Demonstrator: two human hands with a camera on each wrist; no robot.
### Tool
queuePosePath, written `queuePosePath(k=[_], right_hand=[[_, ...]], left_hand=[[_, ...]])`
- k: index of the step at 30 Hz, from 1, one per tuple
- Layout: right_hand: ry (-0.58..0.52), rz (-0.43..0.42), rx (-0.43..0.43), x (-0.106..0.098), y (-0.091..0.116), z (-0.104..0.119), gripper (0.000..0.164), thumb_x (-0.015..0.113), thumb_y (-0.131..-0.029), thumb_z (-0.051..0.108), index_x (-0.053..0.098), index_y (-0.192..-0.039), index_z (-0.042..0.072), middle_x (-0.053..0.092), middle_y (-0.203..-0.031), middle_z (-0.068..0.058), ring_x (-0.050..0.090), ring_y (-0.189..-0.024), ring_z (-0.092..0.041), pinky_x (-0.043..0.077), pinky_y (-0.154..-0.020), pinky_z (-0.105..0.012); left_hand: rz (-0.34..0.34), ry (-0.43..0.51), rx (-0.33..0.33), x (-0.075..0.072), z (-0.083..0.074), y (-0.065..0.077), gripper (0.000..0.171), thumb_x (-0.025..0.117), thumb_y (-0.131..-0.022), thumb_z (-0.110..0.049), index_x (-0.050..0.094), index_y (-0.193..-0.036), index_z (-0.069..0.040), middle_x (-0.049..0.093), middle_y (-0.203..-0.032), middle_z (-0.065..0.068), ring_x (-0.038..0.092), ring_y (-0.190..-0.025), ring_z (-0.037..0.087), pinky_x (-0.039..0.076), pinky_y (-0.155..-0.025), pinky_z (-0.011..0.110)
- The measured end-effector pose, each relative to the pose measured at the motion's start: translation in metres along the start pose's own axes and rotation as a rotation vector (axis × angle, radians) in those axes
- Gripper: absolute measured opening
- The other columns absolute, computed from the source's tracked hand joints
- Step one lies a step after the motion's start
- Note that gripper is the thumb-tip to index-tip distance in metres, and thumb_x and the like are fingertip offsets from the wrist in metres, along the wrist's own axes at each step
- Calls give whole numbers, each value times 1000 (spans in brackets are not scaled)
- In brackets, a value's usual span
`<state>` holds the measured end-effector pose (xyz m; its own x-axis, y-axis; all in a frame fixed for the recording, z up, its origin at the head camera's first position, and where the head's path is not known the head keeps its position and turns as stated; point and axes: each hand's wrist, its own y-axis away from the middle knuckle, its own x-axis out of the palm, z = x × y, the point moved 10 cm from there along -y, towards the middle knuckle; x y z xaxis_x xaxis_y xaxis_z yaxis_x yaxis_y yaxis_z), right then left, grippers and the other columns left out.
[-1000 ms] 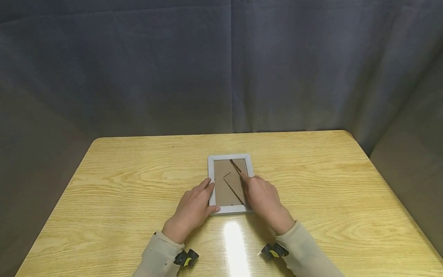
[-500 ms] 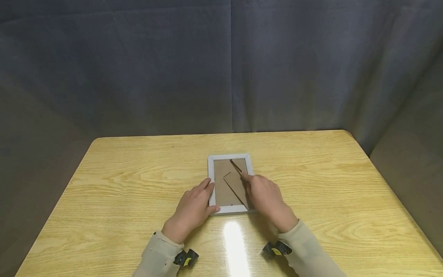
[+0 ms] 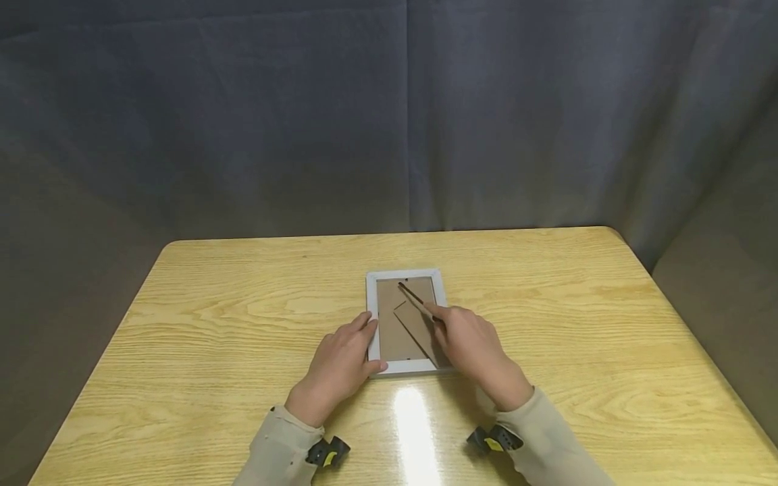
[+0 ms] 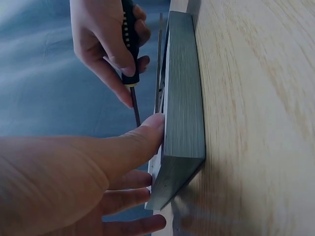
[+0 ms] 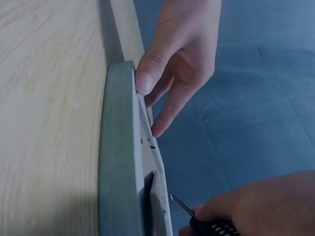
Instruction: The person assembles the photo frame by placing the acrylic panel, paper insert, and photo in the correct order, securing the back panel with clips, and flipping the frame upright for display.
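A white-rimmed picture frame (image 3: pixel 406 366) lies back side up on the table, its brown backing board (image 3: pixel 395 337) showing. On the board sits an easel stand flap, one slanted edge visible and part hidden by my right hand (image 3: pixel 471 344). That hand grips the black, dotted handle of a screwdriver (image 4: pixel 130 44). Its thin shaft points toward the frame's far side, the tip a little short of a small dark tab (image 3: pixel 406 279). My left hand (image 3: pixel 340 361) rests on the frame's near left corner, thumb on the near rail, extended fingers along the left rail.
The wooden table (image 3: pixel 243 304) stretches out on both sides of the frame. Behind it and at the sides hangs a dark grey curtain (image 3: pixel 273 135). A dark camera mount with a yellow mark (image 3: pixel 494 442) sits at each wrist.
The screwdriver tip has shifted slightly left and nearer, off the small dark tab at the far rail. My right hand has moved a little to the right. The left hand stays put.
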<state>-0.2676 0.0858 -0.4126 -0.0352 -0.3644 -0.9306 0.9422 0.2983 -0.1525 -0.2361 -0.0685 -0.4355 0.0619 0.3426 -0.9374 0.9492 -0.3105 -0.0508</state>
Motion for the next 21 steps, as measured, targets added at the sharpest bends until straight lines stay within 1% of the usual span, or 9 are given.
queuePosePath(k=[3, 5, 7, 10, 12, 14, 18, 21], right_hand=[[-6, 2, -8, -3, 1, 2, 38, 56, -90, 14, 63, -128, 19, 67, -86, -5, 42, -50, -13, 34, -39, -29], [-9, 7, -9, -4, 1, 3, 38, 55, -91, 14, 62, -128, 19, 67, -86, -4, 41, -50, -13, 34, -39, -29], [-12, 15, -6, -5, 2, 3, 39, 55, -91, 15, 62, -129, 20, 67, -87, -4, 41, -50, -13, 34, -39, -29], [-18, 23, -4, -7, 2, 4, 39, 55, -91, 15, 61, -129, 19, 69, -96, -6, 43, -53, -13, 34, -40, -29], [-19, 25, -5, -7, 3, 4, 39, 56, -91, 15, 61, -129, 18, 69, -103, -7, 45, -55, -13, 35, -41, -29], [-21, 28, -5, -7, 2, 5, 39, 56, -91, 15, 61, -129, 18, 69, -107, -7, 46, -57, -13, 36, -41, -29], [-34, 27, -13, -6, 2, 7, 39, 58, -90, 15, 62, -128, 18, 69, -98, -7, 46, -57, -13, 37, -42, -29], [-45, 26, -30, -3, 1, 11, 39, 58, -89, 14, 63, -127, 17, 67, -87, -6, 45, -55, -13, 37, -42, -29]], left_hand=[[5, -5, -7, 0, 1, 1, 70, 70, -79, -38, 51, -136, -1, 41, -146, 15, 46, -125, 34, 42, -94, 51], [12, -10, -3, 0, 0, 1, 71, 70, -79, -39, 50, -136, -1, 40, -147, 16, 46, -126, 34, 42, -94, 51], [21, -13, 8, 1, -1, 2, 76, 70, -78, -42, 48, -138, 1, 39, -147, 18, 45, -126, 35, 42, -94, 52], [40, -8, 22, 2, -3, 2, 89, 73, -73, -48, 44, -140, 2, 36, -147, 21, 44, -127, 37, 42, -94, 52], [49, -15, 25, 3, -3, 2, 93, 74, -70, -50, 43, -140, 2, 35, -148, 21, 43, -127, 36, 42, -93, 52], [50, -24, 26, 3, -3, 2, 93, 74, -70, -50, 43, -141, 1, 35, -149, 20, 44, -126, 36, 42, -92, 52], [36, -53, 22, 3, -1, 2, 89, 71, -74, -49, 42, -142, 0, 35, -149, 17, 46, -124, 34, 44, -90, 50], [27, -64, 6, 3, 1, 2, 88, 69, -76, -49, 40, -143, 0, 34, -150, 17, 47, -124, 34, 44, -90, 50]])
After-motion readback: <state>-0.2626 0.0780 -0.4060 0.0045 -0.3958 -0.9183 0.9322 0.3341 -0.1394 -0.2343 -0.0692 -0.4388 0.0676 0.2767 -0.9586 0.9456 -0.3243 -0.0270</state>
